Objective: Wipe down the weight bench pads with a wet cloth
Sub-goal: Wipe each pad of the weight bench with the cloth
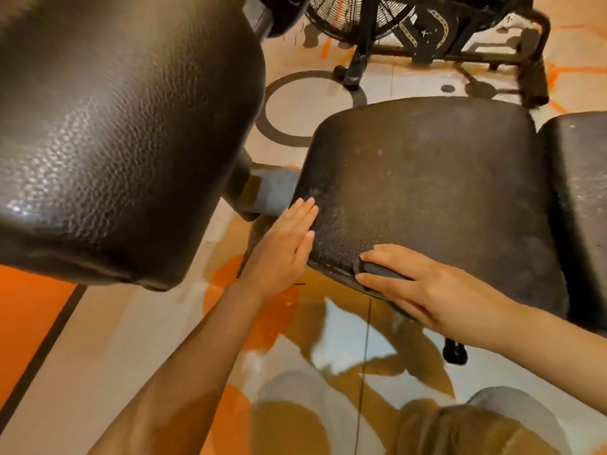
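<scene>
On the seat pad (427, 178), near edge, our right hand (437, 290) presses the dark cloth (377, 269), fingers flat over it. Our left hand (285, 244) rests open alongside. Dusty specks suggest most wiping remains.

Orange-patterned floor (108, 326) with a fan bike (410, 31) beyond.

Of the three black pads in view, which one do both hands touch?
The middle seat pad. The left hand lies flat on its left edge; the right hand presses a dark cloth on its near edge. The other two are untouched.
</scene>
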`<state>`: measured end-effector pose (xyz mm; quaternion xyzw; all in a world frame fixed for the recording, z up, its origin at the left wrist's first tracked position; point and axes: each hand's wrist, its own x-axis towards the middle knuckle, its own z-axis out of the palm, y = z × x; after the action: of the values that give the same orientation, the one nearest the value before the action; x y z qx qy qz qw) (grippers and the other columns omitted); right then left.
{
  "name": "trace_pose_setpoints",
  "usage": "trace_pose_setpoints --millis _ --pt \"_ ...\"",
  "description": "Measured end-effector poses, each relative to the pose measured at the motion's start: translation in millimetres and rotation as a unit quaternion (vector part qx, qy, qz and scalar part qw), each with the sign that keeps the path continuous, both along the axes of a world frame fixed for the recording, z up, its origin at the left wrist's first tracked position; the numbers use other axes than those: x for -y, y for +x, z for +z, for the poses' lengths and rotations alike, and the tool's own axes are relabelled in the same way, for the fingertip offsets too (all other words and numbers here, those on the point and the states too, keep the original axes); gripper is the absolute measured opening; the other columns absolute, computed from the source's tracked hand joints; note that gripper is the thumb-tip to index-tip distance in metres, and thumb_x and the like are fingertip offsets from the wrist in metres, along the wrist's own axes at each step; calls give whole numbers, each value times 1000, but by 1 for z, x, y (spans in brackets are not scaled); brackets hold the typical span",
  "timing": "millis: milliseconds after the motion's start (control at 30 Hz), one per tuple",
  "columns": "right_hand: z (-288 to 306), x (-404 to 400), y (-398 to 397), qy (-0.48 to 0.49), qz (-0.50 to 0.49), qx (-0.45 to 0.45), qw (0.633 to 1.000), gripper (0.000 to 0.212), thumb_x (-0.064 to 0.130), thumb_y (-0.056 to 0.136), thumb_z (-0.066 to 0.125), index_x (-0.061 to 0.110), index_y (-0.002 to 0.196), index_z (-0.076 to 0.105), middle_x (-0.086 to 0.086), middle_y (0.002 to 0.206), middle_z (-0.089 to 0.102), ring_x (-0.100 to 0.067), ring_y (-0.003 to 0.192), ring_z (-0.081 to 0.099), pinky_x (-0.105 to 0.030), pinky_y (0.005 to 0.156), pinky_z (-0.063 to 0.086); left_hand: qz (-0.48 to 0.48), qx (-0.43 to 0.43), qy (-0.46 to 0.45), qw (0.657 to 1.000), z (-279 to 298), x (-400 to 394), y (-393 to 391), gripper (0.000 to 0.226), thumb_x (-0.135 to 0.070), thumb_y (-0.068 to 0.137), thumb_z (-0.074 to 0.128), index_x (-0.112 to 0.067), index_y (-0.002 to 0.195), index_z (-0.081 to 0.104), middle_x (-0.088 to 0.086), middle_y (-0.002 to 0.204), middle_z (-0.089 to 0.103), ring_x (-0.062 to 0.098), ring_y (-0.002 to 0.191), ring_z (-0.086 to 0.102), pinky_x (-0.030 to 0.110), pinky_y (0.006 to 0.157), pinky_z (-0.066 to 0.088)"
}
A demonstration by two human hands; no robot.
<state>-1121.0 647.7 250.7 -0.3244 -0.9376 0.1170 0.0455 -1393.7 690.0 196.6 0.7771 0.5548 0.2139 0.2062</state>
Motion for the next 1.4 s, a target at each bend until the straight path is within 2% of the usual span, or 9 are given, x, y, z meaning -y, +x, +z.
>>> trace_pose_setpoints --millis 100,200,300,500,833,1067,1167,1267,1400 --pt "3 1 -6 -6 -22 -19 1000 39 25 98 45 20 136 56 -9 145 46 -28 138 37 -33 105 36 40 24 -29 998 1 8 8 53 -34 101 28 -16 150 32 -3 159 26 7 148 12 37 121 17" --pt "-6 -10 -31 -23 -66 -59 996 39 24 99 43 15 132 60 -15 140 50 -34 133 43 -38 107 36 65 41 -41 996 6 18 15 50 -27 102 33 -12 150 32 0 159 24 7 148 9 30 121 14" --pt "-21 -35 -59 -16 -137 -79 987 43 8 92 63 14 134 57 -18 142 49 -38 134 41 -44 108 36 76 32 -51 995 13 24 20 48 -21 104 34 -10 151 29 1 160 21 5 146 5 23 118 10" --pt "-29 -83 -85 -16 -236 -122 964 40 9 95 59 12 135 56 -22 144 43 -40 135 38 -46 105 40 123 -37 -50 991 13 32 41 61 -38 101 27 -10 154 20 2 163 10 13 150 -1 25 120 1" --pt "-7 2 -25 -80 -114 -104 985 38 21 101 44 13 136 56 -15 145 43 -34 137 36 -39 113 30 109 -23 -50 993 6 39 40 65 -41 99 30 -3 151 25 11 162 14 23 150 5 41 121 17" --pt "-33 -97 -80 -38 -164 -126 978 35 9 96 53 8 130 61 -24 139 48 -43 131 42 -52 107 38 149 -48 -33 987 7 39 50 64 -37 96 33 0 148 33 14 159 23 27 149 16 35 120 13" --pt "-35 -124 -91 -55 -203 -135 968 36 16 98 52 9 133 58 -21 141 46 -36 133 41 -42 110 37 161 -43 -9 986 11 39 54 60 -31 95 39 2 145 38 16 155 31 30 147 22 34 119 16" --pt "-20 -98 -77 -108 -203 -136 964 49 35 99 37 8 137 53 -14 143 43 -24 134 38 -26 115 27 171 -52 -1 984 15 40 58 59 -29 95 41 5 142 41 20 153 35 33 144 26 39 118 21" --pt "-10 -33 -21 -132 -112 -140 975 37 17 100 42 5 131 59 -20 137 48 -34 129 43 -37 111 32 179 -79 -29 980 20 39 66 60 -31 95 40 7 142 41 23 151 36 36 142 31 50 112 34"
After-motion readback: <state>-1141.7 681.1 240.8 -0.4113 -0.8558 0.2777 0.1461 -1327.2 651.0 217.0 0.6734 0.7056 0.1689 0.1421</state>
